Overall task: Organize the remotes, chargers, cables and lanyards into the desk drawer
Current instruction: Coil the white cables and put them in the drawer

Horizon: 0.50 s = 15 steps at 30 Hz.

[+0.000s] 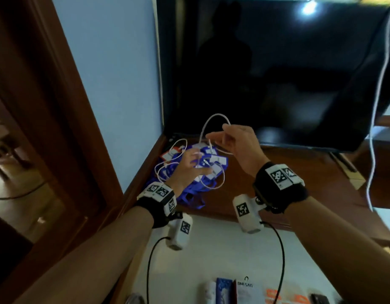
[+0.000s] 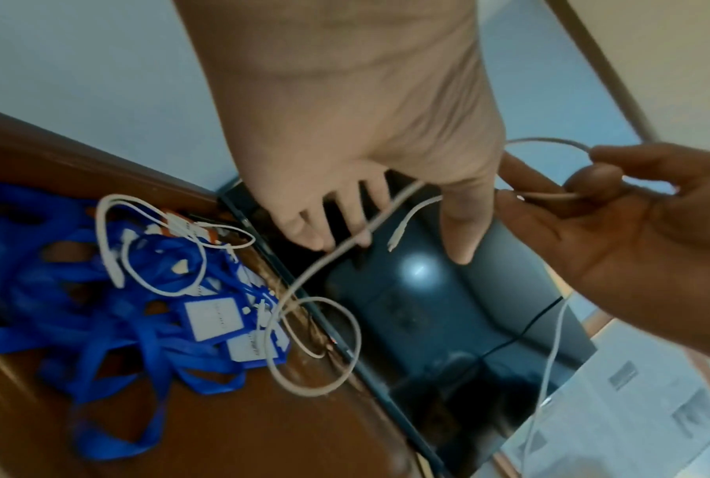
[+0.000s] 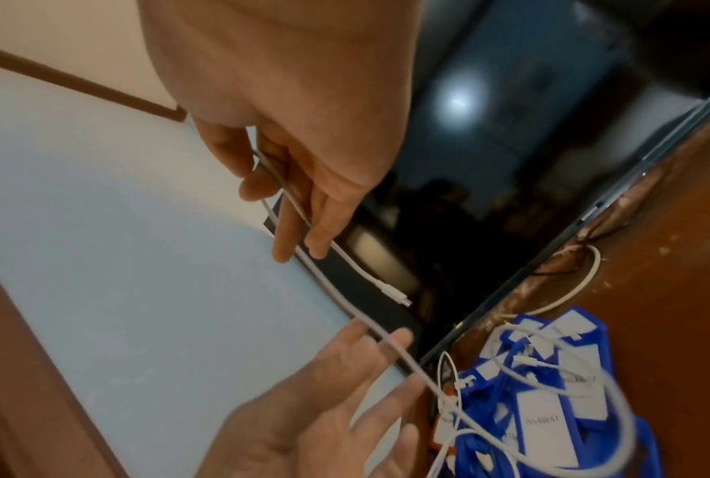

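A thin white cable [image 1: 206,125] arcs in the air above the wooden desk top. My right hand [image 1: 218,137] pinches it between thumb and fingers [image 3: 296,226], and its connector end [image 3: 398,299] dangles free. My left hand [image 1: 196,163] is lower, its fingers straight and spread. The cable [image 2: 333,253] runs across those fingertips [image 3: 394,336]. Below both hands a pile of blue lanyards [image 1: 189,194] with white tags lies in the desk's back left corner. More white cables [image 2: 112,245] are looped on top of the pile.
A dark TV screen [image 1: 277,73] stands close behind the hands. The white-lined drawer [image 1: 211,249] is open below my wrists, with small boxes [image 1: 246,290] at its near end. A white cord [image 1: 378,95] hangs at the right. A wooden door frame [image 1: 64,106] stands left.
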Tool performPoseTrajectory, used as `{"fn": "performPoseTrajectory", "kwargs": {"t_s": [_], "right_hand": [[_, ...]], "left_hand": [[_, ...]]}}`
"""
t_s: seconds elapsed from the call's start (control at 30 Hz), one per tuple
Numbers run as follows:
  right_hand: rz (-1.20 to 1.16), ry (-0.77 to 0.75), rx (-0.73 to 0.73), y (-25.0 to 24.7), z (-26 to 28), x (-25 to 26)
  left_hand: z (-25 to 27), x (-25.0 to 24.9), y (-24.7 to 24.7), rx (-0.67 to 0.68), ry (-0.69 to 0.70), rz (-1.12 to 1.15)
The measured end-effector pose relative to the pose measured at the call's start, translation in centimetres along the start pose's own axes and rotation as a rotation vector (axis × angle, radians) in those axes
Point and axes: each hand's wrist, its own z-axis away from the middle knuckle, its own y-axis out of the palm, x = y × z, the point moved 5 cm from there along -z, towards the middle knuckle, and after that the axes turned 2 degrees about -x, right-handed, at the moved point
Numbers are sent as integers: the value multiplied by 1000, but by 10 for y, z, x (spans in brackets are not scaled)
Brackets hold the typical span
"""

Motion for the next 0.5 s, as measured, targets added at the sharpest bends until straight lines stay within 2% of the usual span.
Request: {"fn": "performPoseTrajectory", "kwargs": {"t_s": [0.07,0.17,0.23,0.33,0.4,0.47,0.5], "right_hand": [[-7,-13,-42,-5,8,14],[-80,-39,-114,-22,18,38],[-170,-46,-204,-42,28,50],[-294,-20,-431,-86,48,49],[-311,-11,-575,-114,68,41],[-117,-28,-728,-144,89,30],[-46,20,-778,-156,97,23]], "left_hand": [[2,-11,11,127,9,22],[-2,-22,16,188,99,-118],[-10,-20,14,206,112,-253],[-21,-14,3,198,94,-417],[-33,-12,-11,128,100,-459],[-48,-13,-25,54,97,-495],[-55,-15,-31,34,90,-498]]}}
